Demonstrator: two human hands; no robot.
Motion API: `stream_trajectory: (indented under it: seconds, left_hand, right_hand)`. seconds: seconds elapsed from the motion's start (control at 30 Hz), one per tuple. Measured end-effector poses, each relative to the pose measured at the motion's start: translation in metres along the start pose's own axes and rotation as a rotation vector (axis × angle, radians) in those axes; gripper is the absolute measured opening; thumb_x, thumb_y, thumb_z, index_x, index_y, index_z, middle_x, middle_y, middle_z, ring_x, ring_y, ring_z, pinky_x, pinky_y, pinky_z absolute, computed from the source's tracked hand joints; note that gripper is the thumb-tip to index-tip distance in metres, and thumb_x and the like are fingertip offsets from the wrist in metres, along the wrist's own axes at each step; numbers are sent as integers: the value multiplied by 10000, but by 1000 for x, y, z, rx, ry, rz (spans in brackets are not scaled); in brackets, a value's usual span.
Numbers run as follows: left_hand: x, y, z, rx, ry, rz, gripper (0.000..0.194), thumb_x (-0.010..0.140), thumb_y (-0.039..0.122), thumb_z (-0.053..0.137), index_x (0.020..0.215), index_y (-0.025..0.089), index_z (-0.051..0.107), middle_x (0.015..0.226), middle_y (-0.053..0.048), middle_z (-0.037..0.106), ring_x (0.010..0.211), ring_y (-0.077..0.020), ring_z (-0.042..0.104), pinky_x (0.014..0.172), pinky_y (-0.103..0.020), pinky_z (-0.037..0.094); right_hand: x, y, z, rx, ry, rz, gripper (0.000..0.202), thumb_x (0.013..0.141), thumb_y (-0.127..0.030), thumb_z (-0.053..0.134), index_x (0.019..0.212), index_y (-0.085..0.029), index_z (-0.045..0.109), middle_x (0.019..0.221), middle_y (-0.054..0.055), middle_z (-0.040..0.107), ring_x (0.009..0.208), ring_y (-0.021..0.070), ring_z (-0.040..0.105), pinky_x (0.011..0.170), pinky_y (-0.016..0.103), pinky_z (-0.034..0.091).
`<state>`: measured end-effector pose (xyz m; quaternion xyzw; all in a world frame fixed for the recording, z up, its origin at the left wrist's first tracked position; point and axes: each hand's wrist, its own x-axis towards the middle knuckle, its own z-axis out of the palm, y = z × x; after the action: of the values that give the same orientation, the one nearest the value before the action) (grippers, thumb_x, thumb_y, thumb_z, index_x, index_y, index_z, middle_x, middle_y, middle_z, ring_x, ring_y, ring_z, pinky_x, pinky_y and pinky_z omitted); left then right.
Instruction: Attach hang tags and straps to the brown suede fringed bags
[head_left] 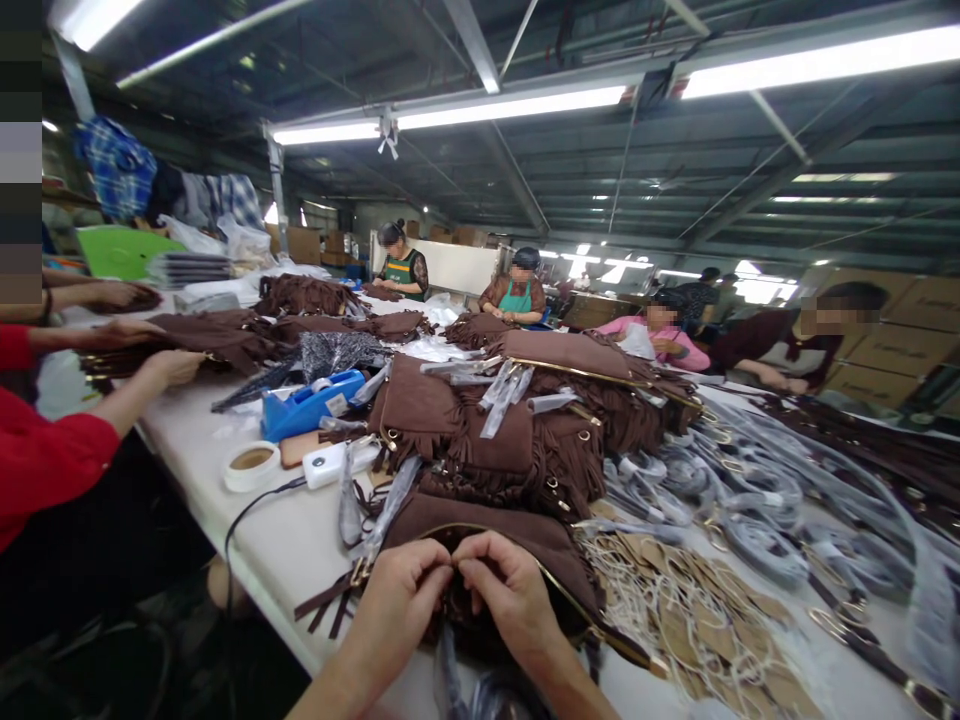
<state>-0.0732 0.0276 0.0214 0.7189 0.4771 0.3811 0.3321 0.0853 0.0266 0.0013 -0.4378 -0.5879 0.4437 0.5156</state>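
Observation:
A brown suede-like bag (517, 550) with fringe and a gold-toothed zipper lies unzipped at the front edge of the table, its mouth facing me. My left hand (405, 590) and my right hand (506, 590) meet over this mouth. On each, thumb and forefinger are pinched together, the tips nearly touching. Whatever lies between the fingertips is too small or too hidden to make out. The bag's dark inside shows only partly below my hands. Just beyond it, more brown fringed bags (495, 440) are piled up, with plastic-wrapped zipper pulls.
Left are a blue tape dispenser (311, 405), a white tape roll (251, 467) and a white corded device (337, 462). Tan tags with white strings (697, 610) and plastic-wrapped straps (765, 540) cover the right. A red-sleeved co-worker (60, 455) handles brown pieces; other people sit farther back.

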Motion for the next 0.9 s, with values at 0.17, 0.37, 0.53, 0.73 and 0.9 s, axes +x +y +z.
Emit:
stream_trajectory:
  seconds: [0.17,0.37,0.53,0.73,0.9]
  left_hand:
    - [-2,1,1,-26,31,46,217,848,225,499,693,195,648,677,0,650,665,-171,594,639,-239,408]
    - [-2,3,-1,-51,20,38,225,845,238,485,665,190,611,646,8,604,642,-164,551,600,-233,380]
    - [-2,3,0,-53,5,14,222,845,250,476,665,188,588,626,19,554,618,-153,501,563,-231,337]
    - [-4,4,-1,-57,-11,7,212,848,232,482,665,184,578,629,21,546,629,-151,493,582,-236,336]
    - [-3,5,-1,-31,-24,-5,191,821,208,466,646,186,539,574,48,437,559,-130,404,533,-240,279]
  right_hand:
    - [0,3,-3,-12,60,15,155,776,-314,638,779,-171,700,604,-36,562,462,93,441,442,205,350]
    - [0,0,-6,-24,37,41,176,757,-335,654,773,-173,721,589,-29,584,467,100,454,452,212,358]
    - [0,0,-5,-26,19,50,180,761,-342,667,769,-170,721,581,-27,587,466,103,466,461,215,364]
    - [0,0,-6,-27,-3,55,165,768,-315,646,771,-164,713,588,-27,581,477,102,463,473,216,359]
    - [-1,-2,-5,-61,-10,55,160,759,-299,629,774,-165,715,592,-26,577,495,109,462,482,220,359]
